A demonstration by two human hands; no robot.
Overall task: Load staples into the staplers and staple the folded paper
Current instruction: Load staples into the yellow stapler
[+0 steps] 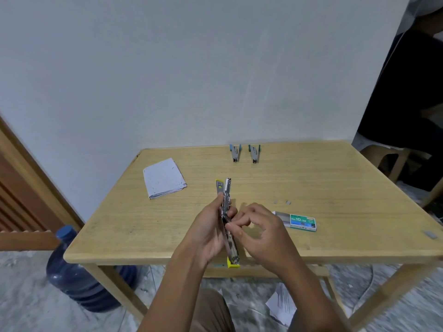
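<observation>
1. Yellow-trimmed metal fills your left grip (pixel 211 232): that hand is closed around the opened stapler (pixel 227 212), fingers wrapped on its left side and thumb up against the metal arm, holding it above the near edge of the counter (pixel 335 188).
2. Your right grip (pixel 260 227) sits just to the right of the left one, thumb and forefinger pinched together at the stapler's metal channel; whether a strip of staples sits between those fingertips is too small to tell.
3. The stapler runs lengthwise away from you: its yellow far tip stands beyond your left grip, and its yellow near end hangs below both hands, over the counter's front edge.
4. Just right of your right grip lies the green staple box (pixel 299 221), its tray slid partly out toward your hand.
5. A little beyond that box, two loose staple bits (pixel 288 202) lie on the wood, and another staple strip (pixel 430 234) rests far to the right near the counter's edge.
6. Ahead and left of your left grip, the folded paper (pixel 164 178) lies in a stack on the counter, well apart from the hands.
7. Farthest ahead, by the wall, two more staplers lie side by side: a blue stapler (pixel 235 153) and, to its right, a green stapler (pixel 254 154).
8. Left of the counter, down on the floor, stands a blue water jug (pixel 79 271).
</observation>
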